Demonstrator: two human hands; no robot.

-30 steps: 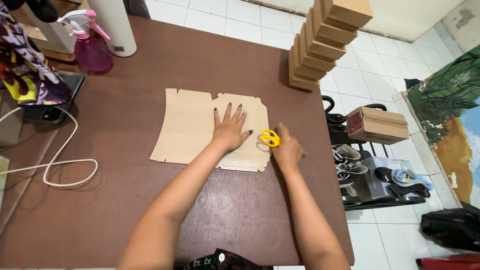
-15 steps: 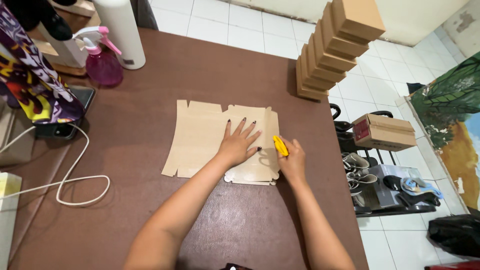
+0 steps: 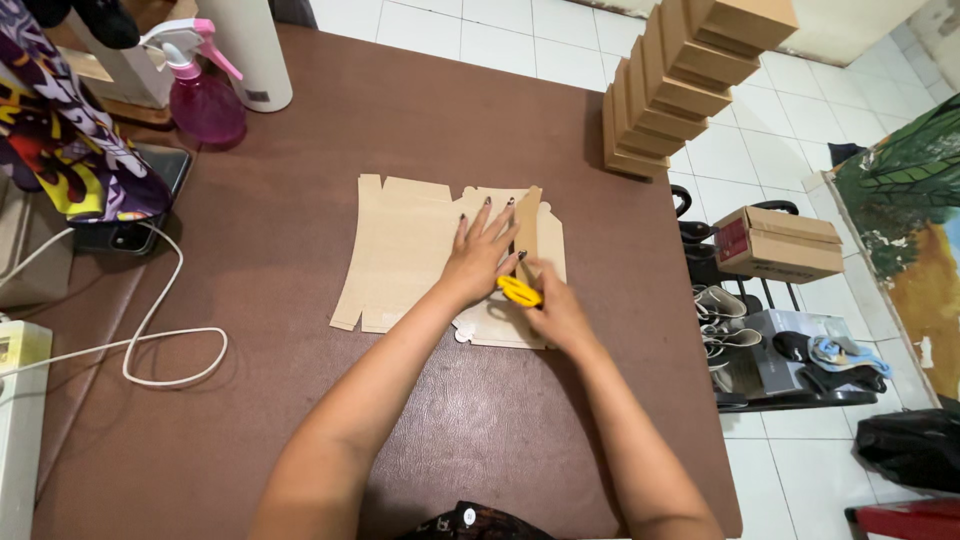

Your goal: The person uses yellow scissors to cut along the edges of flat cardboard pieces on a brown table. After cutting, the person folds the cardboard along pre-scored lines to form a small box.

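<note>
Lying along the left edge of the brown table (image 3: 300, 180), a white power strip (image 3: 18, 420) feeds a white cable (image 3: 150, 330) that loops out over the near-left part of the top. Behind it at the far-left corner sit a patterned cloth (image 3: 70, 150), a dark phone (image 3: 150, 200) partly under it, a pink spray bottle (image 3: 200, 95) and a white cylinder (image 3: 250, 50) just beside the bottle. Open brown surface separates these from the flat cardboard cutout (image 3: 400, 250), which lies near the middle of the table, a little toward the far edge.

The left hand (image 3: 478, 255) presses flat on the cutout's right half with its fingers spread apart. Just to its right, the right hand (image 3: 555, 310) is curled around a yellow tool (image 3: 520, 291), fingers closed on it, and the two hands are touching or nearly so. A narrow cardboard flap (image 3: 527, 225) stands up off the sheet beside the left fingertips.

Further right, at the far-right corner, a leaning stack of folded cardboard boxes (image 3: 680, 80) rises well apart from the hands. The right edge runs close past the right hand. Beyond it, on the white tiled floor (image 3: 780, 160), stand a shoe rack (image 3: 760, 340) topped with a small cardboard box (image 3: 780, 245). The near half of the table is bare apart from the person's forearms.
</note>
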